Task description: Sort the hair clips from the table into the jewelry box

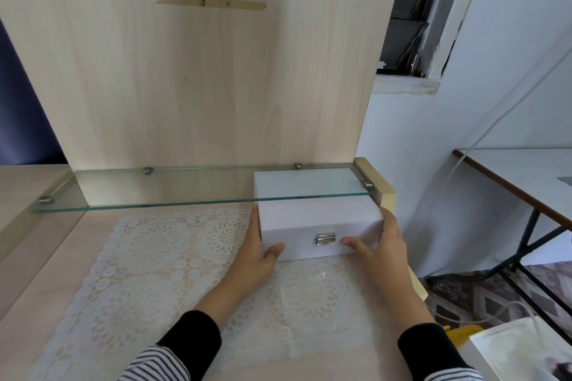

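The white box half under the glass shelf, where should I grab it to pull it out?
Take the box by its two short ends, coming in from the front. Its back part sits under the glass shelf, so reaching down from above won't work. The left hand and right hand hold it that way, thumbs on the front beside the clasp.
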### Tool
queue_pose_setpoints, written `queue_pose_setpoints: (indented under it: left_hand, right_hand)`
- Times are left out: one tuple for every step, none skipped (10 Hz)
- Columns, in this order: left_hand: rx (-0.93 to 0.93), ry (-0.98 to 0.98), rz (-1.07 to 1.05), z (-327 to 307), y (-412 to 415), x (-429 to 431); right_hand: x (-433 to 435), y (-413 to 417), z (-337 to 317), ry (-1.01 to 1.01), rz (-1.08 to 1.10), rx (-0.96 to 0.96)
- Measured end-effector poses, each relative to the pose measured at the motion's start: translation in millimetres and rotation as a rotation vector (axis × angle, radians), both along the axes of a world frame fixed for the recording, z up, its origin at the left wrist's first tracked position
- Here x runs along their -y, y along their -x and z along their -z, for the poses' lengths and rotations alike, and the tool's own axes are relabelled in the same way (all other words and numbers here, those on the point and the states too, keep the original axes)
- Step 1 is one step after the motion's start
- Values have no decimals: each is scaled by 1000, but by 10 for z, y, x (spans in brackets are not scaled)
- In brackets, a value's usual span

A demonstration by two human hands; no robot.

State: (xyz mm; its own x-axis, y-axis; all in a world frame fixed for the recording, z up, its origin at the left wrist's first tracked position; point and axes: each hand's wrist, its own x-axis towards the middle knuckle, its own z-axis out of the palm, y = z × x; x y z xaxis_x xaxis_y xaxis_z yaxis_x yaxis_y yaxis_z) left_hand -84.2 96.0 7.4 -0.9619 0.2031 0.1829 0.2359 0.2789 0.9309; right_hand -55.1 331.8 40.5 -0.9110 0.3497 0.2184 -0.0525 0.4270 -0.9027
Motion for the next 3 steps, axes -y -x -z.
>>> queue_pose_setpoints:
  left_hand:
    - [3,14,-10,35,-63,36]
    - [-12,64,-37,85,-127,92]
    - [-69,278,-165,137,-316,150]
  right_hand:
    - [38,-32,35,-8,4,14]
    - [72,-67,84,-21,52,22]
    - [127,-179,123,-89,112,15]
